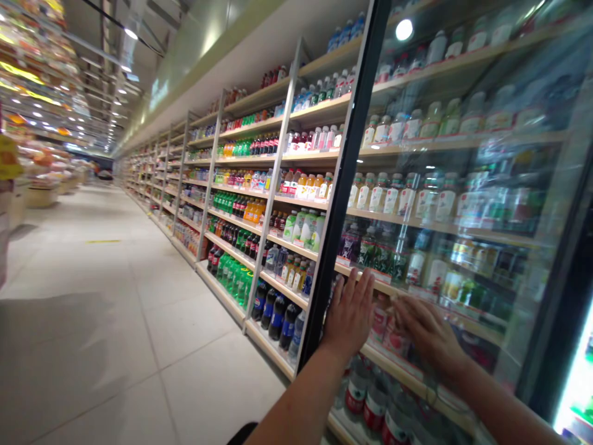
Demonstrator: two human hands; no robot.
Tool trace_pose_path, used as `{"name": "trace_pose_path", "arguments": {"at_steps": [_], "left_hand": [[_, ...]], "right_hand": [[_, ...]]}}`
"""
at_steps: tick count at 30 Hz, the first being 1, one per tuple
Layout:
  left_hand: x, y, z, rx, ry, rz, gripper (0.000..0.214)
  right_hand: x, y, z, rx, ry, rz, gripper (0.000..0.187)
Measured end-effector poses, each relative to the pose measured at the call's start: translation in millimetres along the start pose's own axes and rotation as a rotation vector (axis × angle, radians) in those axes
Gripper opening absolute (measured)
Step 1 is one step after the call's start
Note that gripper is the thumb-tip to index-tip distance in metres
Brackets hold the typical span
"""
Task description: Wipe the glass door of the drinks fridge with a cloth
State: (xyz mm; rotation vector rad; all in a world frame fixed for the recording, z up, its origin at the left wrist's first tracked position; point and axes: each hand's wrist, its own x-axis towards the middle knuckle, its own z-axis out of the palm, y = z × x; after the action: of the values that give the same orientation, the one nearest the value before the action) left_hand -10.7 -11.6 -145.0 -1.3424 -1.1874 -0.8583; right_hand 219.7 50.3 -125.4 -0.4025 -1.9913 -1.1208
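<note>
A glass door [467, 154] with a black frame [340, 179] stands open in front of me, and shelves of bottles show through its pane. My left hand [348, 315] lies flat with its fingers stretched out on the pane, close beside the frame's edge. To its right, my right hand [424, 334] is at the glass with its fingers bent together. Blur hides whether anything is between those fingers. Pink-labelled bottles [393, 337] show behind the glass between my hands. Dark green bottles [382, 253] stand on the shelf above them.
Beyond the door, a long wall of drink shelves [269, 235] runs into the distance, filled with bottles. Pale floor tiles [139, 346] stretch along the aisle at left. Stacked goods [44, 173] line its far side. A bright lit interior [577, 377] shows at the lower right.
</note>
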Motion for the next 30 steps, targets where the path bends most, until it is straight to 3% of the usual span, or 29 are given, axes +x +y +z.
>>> {"name": "trace_pose_path", "arguments": {"at_steps": [2,5,8,10,12,14,16,18,20,22,25,27,28,30], "left_hand": [[0.5,-0.8,0.7,-0.011,-0.002,0.000,0.062],[1.2,-2.4,1.5,-0.034,0.004,0.003,0.064],[2.4,-3.4,1.5,-0.068,0.010,-0.001,0.065],[3.4,-3.7,1.2,-0.087,0.009,-0.003,0.064],[4.2,-3.9,1.0,-0.102,0.005,-0.001,0.064],[4.8,-4.3,1.1,-0.113,-0.001,-0.001,0.065],[5.2,-4.7,1.4,-0.123,-0.010,-0.004,0.065],[5.6,-5.1,1.5,-0.131,-0.014,-0.010,0.066],[6.1,-5.4,1.3,-0.139,-0.012,-0.014,0.066],[6.6,-5.4,0.7,-0.150,-0.011,-0.012,0.066],[6.8,-5.6,0.0,-0.161,-0.013,-0.007,0.065],[6.6,-5.8,0.1,-0.165,-0.013,-0.006,0.065],[6.4,-5.9,0.3,-0.167,-0.014,-0.006,0.065],[6.1,-6.0,0.9,-0.169,-0.012,-0.008,0.066]], "right_hand": [[6.5,3.8,-1.4,0.011,-0.009,-0.042,0.059],[29.5,16.7,-4.4,-0.040,0.161,0.245,0.056],[44.9,6.5,-2.5,-0.078,0.294,0.447,0.055],[44.6,-11.8,0.4,-0.052,0.241,0.355,0.059],[40.6,-24.3,1.5,0.002,0.135,0.171,0.063],[39.1,-20.6,-0.7,0.029,0.098,0.084,0.064],[42.7,-3.5,-4.8,0.013,0.151,0.187,0.061],[48.0,13.0,-7.6,-0.017,0.235,0.392,0.056],[48.8,14.5,-6.8,-0.036,0.279,0.526,0.054],[41.6,-1.1,-2.9,-0.019,0.246,0.462,0.054],[22.9,-29.3,1.5,0.062,0.085,0.102,0.055],[14.9,-29.8,-0.2,0.086,0.019,-0.014,0.054],[13.4,-22.8,-2.4,0.077,0.025,0.019,0.053],[13.3,0.1,-7.4,0.034,0.107,0.229,0.051]]}}
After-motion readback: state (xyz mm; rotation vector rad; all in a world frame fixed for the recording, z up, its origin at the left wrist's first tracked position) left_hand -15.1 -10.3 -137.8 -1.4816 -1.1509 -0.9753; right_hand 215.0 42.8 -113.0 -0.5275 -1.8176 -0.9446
